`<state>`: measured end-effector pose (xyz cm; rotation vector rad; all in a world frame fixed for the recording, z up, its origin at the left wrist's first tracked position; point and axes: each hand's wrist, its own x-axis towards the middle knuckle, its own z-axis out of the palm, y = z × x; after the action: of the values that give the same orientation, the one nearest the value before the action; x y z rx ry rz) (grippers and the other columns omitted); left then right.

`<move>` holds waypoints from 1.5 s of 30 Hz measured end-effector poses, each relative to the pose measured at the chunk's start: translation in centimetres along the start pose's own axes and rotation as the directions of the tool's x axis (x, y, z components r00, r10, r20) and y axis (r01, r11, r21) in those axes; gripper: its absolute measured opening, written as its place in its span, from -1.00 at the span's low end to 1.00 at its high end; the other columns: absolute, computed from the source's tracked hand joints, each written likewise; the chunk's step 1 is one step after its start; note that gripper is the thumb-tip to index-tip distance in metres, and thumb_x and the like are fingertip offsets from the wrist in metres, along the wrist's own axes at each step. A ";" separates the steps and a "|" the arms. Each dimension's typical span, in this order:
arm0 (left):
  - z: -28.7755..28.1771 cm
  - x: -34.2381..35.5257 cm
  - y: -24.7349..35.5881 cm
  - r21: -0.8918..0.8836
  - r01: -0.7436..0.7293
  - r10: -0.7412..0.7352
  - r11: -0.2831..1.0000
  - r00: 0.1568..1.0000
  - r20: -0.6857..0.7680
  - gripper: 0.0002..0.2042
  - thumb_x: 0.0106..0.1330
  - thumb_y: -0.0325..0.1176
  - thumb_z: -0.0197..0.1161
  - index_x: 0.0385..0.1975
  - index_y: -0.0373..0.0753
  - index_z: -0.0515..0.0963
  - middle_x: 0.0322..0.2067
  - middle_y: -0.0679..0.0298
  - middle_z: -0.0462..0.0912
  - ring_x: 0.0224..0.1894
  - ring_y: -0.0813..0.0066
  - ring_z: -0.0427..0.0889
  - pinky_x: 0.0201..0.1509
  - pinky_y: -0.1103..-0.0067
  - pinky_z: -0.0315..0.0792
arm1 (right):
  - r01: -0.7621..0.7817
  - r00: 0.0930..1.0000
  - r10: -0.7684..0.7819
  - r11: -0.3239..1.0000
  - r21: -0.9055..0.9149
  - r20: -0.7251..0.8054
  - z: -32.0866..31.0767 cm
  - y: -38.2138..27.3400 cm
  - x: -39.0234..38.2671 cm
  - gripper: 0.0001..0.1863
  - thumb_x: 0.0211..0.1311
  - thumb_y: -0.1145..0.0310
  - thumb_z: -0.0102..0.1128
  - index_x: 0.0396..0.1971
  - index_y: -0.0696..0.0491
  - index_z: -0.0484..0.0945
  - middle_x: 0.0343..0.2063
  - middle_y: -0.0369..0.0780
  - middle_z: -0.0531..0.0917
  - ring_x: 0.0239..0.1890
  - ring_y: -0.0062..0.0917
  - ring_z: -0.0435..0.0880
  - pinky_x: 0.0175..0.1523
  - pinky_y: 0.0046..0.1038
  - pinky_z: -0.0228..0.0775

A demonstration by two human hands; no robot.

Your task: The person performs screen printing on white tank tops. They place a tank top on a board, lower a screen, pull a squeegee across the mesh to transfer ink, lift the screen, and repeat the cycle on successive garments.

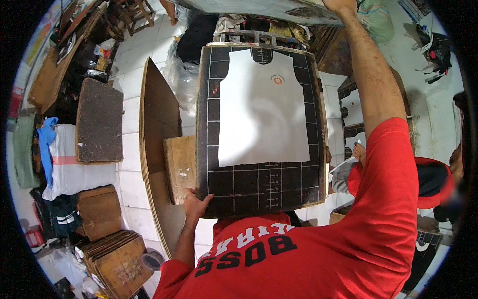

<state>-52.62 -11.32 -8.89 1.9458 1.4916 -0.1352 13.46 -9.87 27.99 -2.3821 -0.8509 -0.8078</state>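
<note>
Right in front of me stands a black board [244, 192] with white grid lines and a ruled centre scale. A white sleeveless garment piece [264, 134] lies flat on it, its neck cutout at the far end, with a small orange round print [278, 80] at the upper right. My left hand [196, 203] grips the board's near left corner, thumb on top. Stretched far forward, my right hand [341, 6] holds the right end of a raised, framed flat panel [279, 12] beyond the board. The right fingertips are partly cut off by the picture's top edge.
Tall wooden sheets [158, 99] stand left of the board, by a wooden block [181, 162]. Farther left, a dark board [99, 122] rests against a white sack [74, 172]; stacked boards [119, 259] lie below. At right, another person's hand [359, 151] is near smaller white pieces [353, 108].
</note>
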 end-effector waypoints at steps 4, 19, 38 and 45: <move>0.7 1.3 -0.7 0.169 -0.070 0.063 0.983 0.997 0.045 -0.12 -0.03 0.29 0.55 0.02 -0.39 0.42 -0.11 -0.18 0.65 -0.03 -0.17 0.68 0.05 0.15 0.55 | -0.075 0.996 0.074 0.997 0.025 0.040 -0.3 -0.5 -1.0 -0.41 0.18 -0.29 0.24 -0.25 -0.01 0.78 -0.23 0.00 0.77 -0.08 -0.07 0.74 0.02 -0.10 0.55; -9.2 20.8 28.7 -0.949 0.284 -0.027 -0.137 0.957 0.290 -0.33 0.42 0.25 0.09 0.36 -0.07 0.31 0.28 0.07 0.34 0.22 0.09 0.40 0.25 0.06 0.39 | 0.146 0.977 -0.162 0.982 0.120 0.139 7.4 3.7 -32.0 -0.59 0.12 -0.09 0.47 -0.44 -0.04 0.62 -0.40 -0.25 0.65 -0.28 -0.29 0.66 -0.15 -0.22 0.37; 5.6 19.4 19.6 0.400 -0.514 0.647 0.759 0.668 -0.367 -0.12 0.18 -0.16 0.37 0.52 -0.22 0.15 0.53 -0.02 0.08 0.60 -0.08 -0.05 0.59 -0.08 -0.17 | 0.112 0.862 -0.197 0.973 0.204 0.468 24.1 7.8 -25.0 -0.80 0.08 0.36 0.44 -0.32 0.02 0.59 -0.31 -0.15 0.72 -0.13 -0.10 0.66 -0.07 -0.02 0.40; 5.4 19.2 19.9 0.404 -0.513 0.647 0.757 0.672 -0.359 -0.09 0.10 -0.19 0.37 0.51 -0.24 0.16 0.52 -0.06 0.08 0.60 -0.05 -0.04 0.57 -0.13 -0.16 | 0.178 0.748 -0.317 0.942 0.284 0.584 18.2 8.6 -30.4 -0.76 0.05 0.33 0.47 -0.29 -0.01 0.59 -0.32 -0.16 0.71 -0.13 -0.14 0.67 -0.10 -0.04 0.35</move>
<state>-26.74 -0.98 -13.17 2.7453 1.0598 0.5017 6.71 -16.98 -7.10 -2.3794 -1.4612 0.0378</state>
